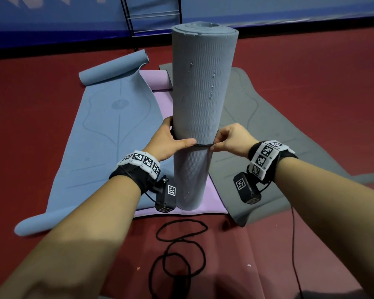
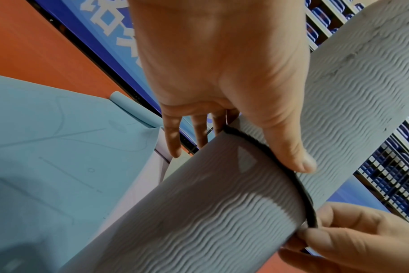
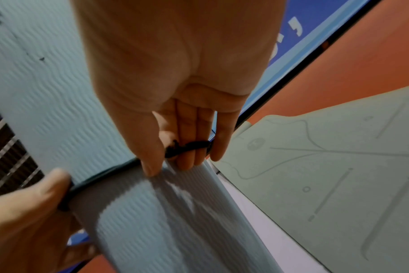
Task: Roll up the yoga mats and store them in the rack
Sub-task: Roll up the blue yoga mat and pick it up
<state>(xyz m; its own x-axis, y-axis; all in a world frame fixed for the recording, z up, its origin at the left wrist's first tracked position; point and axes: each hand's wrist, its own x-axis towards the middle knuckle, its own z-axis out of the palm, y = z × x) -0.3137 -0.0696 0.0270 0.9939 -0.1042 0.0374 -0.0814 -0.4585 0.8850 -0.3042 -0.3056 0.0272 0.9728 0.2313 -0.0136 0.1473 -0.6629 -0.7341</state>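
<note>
Both hands work a black cord [image 1: 201,144] round the upright rolled grey mat [image 1: 200,108]. The left hand [image 1: 167,140] cups it, thumb pressing the cord; the right hand [image 1: 230,139] pinches the cord, apparently looped over its fingers.

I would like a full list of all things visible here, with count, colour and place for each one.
rolled mat: one, grey-blue, standing upright on the purple mat, between both hands
black band: one, black, around the rolled mat near its middle
blue mat: one, light blue, flat on the floor at left, far end rolled
purple mat: one, purple, flat under the rolled mat, far end rolled
grey mat: one, dark grey, flat at right
loose cords: black loops on the red floor, near the camera; count unclear
rack: one, dark metal, by the blue wall behind
left hand: holds the rolled mat, thumb on the band
right hand: pinches the band
</note>
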